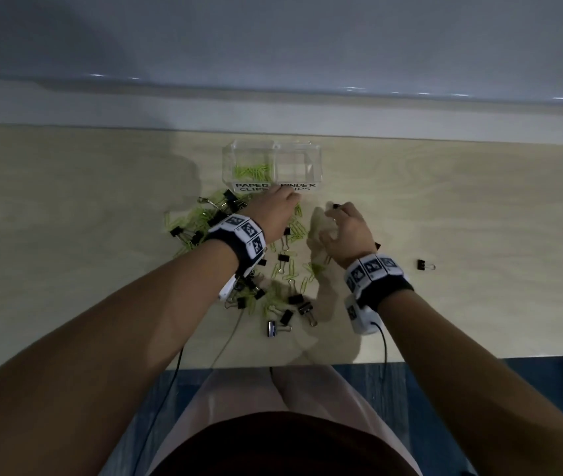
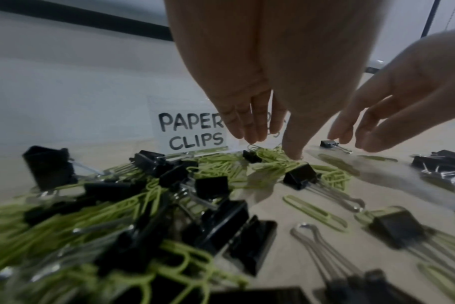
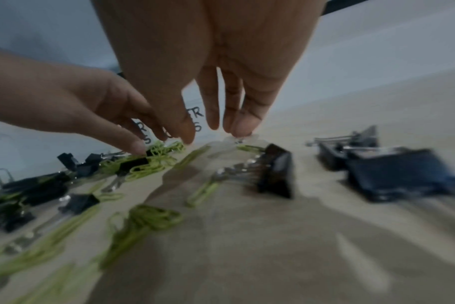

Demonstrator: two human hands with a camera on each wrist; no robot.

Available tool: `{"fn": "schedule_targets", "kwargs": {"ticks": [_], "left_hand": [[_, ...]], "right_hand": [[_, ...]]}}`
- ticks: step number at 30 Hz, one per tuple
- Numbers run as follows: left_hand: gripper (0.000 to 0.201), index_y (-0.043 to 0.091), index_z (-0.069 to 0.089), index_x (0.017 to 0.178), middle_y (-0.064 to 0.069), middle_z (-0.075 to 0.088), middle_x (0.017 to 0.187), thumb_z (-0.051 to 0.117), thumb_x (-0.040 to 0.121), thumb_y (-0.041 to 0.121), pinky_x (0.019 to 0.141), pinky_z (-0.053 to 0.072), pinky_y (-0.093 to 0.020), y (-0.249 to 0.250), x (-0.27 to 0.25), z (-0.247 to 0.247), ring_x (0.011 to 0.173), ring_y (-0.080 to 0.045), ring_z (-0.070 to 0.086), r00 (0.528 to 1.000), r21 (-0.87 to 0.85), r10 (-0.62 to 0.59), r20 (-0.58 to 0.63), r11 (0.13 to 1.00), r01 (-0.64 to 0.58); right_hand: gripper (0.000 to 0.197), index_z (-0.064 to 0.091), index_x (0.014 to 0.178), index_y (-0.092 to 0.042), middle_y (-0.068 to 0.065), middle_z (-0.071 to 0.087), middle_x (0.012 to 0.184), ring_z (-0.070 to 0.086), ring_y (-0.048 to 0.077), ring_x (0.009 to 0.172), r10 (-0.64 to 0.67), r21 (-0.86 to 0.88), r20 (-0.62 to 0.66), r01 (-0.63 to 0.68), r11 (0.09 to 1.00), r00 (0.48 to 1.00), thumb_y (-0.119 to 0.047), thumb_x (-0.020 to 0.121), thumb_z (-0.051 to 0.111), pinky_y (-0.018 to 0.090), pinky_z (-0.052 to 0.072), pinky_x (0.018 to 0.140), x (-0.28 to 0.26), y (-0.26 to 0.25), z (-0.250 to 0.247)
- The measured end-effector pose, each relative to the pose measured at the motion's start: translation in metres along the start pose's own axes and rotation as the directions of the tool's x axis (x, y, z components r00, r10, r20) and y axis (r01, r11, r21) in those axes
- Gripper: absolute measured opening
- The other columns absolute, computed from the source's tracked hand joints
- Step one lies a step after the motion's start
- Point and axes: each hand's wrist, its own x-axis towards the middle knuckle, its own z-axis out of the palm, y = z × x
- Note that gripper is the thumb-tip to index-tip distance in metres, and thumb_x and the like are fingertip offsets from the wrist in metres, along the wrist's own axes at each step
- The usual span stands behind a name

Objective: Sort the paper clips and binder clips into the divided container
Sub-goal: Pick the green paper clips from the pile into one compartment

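Note:
A clear divided container (image 1: 318, 166) stands at the back of the table; its left half, labelled PAPER CLIPS (image 2: 192, 131), holds green paper clips (image 1: 251, 170), and the right half, labelled BINDER CLIPS, looks bare. In front lies a mixed pile of green paper clips (image 2: 270, 162) and black binder clips (image 2: 300, 176). My left hand (image 2: 273, 150) reaches down into the pile, thumb and fingertips touching green clips, nothing pinched. My right hand (image 1: 336, 209) is lowered to its right, fingers fairly straight, fingertips (image 2: 338, 139) touching a small black binder clip (image 2: 326, 143) lying on the table.
One binder clip (image 1: 424, 265) lies apart at the right. More binder clips (image 1: 302, 305) sit near the front edge of the wooden table (image 1: 67, 235). Cables (image 1: 383, 352) hang off that edge. A wall runs close behind the container.

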Motion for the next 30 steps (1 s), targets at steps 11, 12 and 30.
{"fn": "schedule_targets", "kwargs": {"ticks": [11, 12, 30], "left_hand": [[0.03, 0.01, 0.06, 0.112, -0.006, 0.058, 0.116, 0.065, 0.083, 0.016, 0.099, 0.035, -0.041, -0.01, 0.006, 0.006, 0.117, -0.027, 0.045, 1.0, 0.006, 0.007, 0.003, 1.0, -0.007], [0.029, 0.011, 0.06, 0.11, -0.005, 0.058, 0.115, 0.065, 0.083, 0.019, 0.099, 0.035, -0.041, -0.012, 0.005, 0.007, 0.118, -0.027, 0.044, 1.0, -0.01, -0.001, 0.004, 1.0, 0.001], [0.014, 0.009, 0.058, 0.104, -0.001, 0.066, 0.102, 0.055, 0.092, 0.014, 0.07, 0.052, -0.019, -0.036, -0.051, -0.007, 0.081, -0.007, 0.066, 0.868, -0.876, -0.493, -0.062, 0.444, 0.189]], "right_hand": [[0.029, 0.067, 0.102, -0.01, 0.006, 0.049, 0.088, 0.045, 0.02, 0.083, -0.047, 0.042, 0.099, 0.043, 0.998, 0.994, -0.002, 0.075, 0.06, 0.027, 0.04, 0.079, 0.019, -0.03, 0.021], [0.026, 0.068, 0.096, -0.01, 0.006, 0.048, 0.085, 0.046, 0.02, 0.078, -0.049, 0.042, 0.108, 0.045, 0.998, 0.993, -0.002, 0.073, 0.06, 0.028, 0.044, 0.076, 0.019, -0.029, 0.021], [0.024, 0.061, 0.094, -0.001, 0.019, 0.056, 0.095, 0.054, 0.033, 0.085, -0.095, -0.045, 0.065, 0.099, 0.994, 0.993, 0.011, 0.074, 0.054, 0.029, 0.039, 0.068, -0.003, -0.013, 0.031]]}}
